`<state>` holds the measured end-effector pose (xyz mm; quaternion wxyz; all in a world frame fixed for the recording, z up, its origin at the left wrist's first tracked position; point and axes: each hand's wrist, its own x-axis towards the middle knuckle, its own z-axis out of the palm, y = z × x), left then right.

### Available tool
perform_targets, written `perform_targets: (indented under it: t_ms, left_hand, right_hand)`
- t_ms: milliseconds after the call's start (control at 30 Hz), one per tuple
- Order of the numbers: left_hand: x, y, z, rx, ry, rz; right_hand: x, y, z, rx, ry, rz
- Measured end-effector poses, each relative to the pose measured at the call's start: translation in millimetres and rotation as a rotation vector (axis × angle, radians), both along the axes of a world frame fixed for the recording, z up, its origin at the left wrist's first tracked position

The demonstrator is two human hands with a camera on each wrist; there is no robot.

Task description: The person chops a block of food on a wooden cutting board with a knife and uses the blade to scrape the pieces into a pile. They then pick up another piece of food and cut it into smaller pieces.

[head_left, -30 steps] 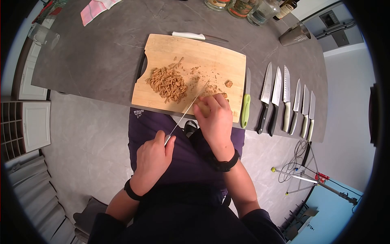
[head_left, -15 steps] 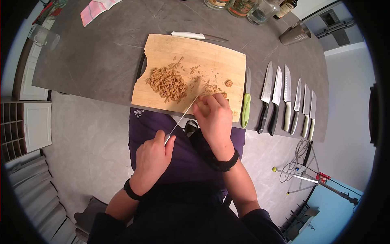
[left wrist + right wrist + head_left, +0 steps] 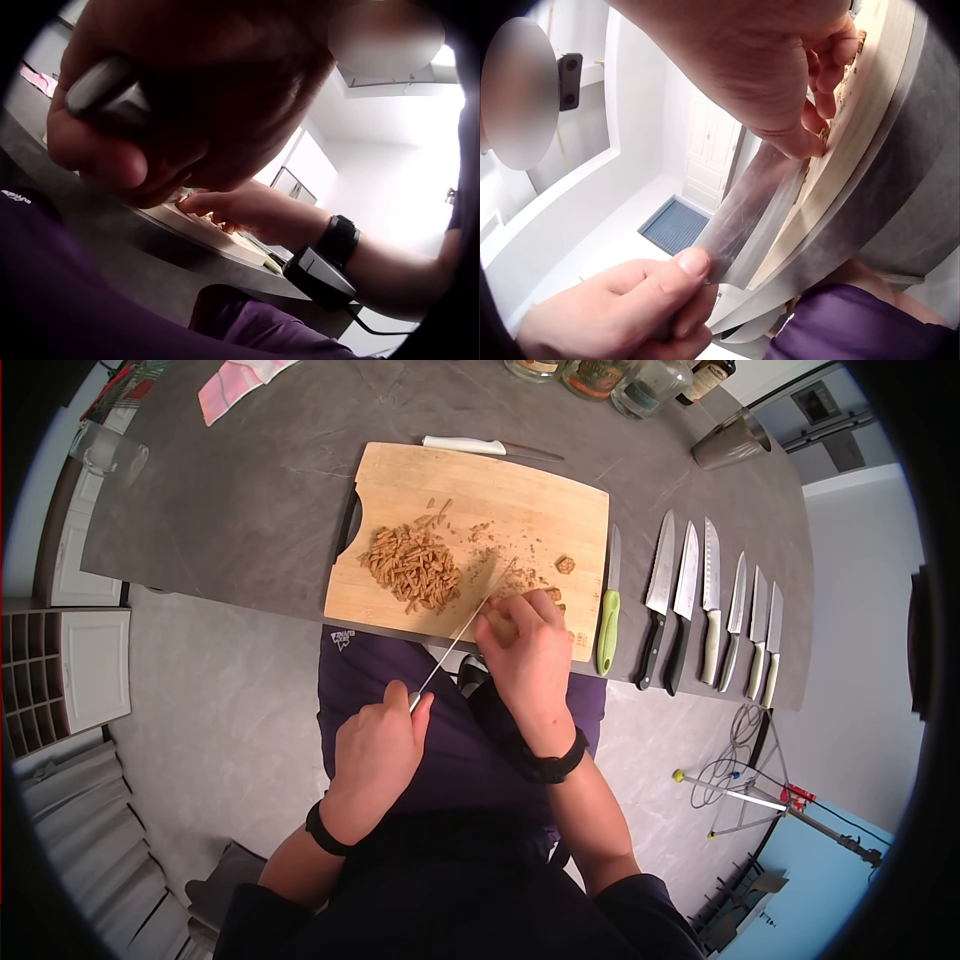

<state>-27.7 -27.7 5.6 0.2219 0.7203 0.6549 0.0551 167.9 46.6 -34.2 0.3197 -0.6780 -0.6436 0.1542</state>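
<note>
My left hand (image 3: 375,755) grips the handle of a long kitchen knife (image 3: 455,635), whose blade slants over the near edge of a wooden cutting board (image 3: 520,490). Beside the blade, my right hand (image 3: 530,660) bends its fingers down at the board, pinching a brown food piece mostly hidden beneath them. Seen from the right wrist, the broad blade (image 3: 750,210) runs close by those fingertips. A pile of brown food strips (image 3: 412,565) lies on the board's left half, crumbs are scattered mid-board, and one small brown chunk (image 3: 565,565) sits to the right.
A green-handled knife (image 3: 609,630) lies along the board's right side, and a white-handled knife (image 3: 465,446) behind it. Farther right is a row of several knives (image 3: 685,585). A metal cup (image 3: 732,442), bottles (image 3: 650,388) and a pink cloth (image 3: 235,385) occupy the far counter.
</note>
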Motion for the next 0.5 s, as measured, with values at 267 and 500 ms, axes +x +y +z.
perform_targets:
  t_ms: [267, 500]
  left_hand:
    - [-2.4, 13.6, -6.5, -0.080, -0.065, 0.000]
    - [1.8, 22.2, -7.6, -0.076, -0.059, -0.006]
  right_hand:
    - [-2.9, 0.5, 1.6, -0.028, 0.021, -0.017]
    - [-3.4, 2.2, 5.5, -0.036, -0.011, 0.004]
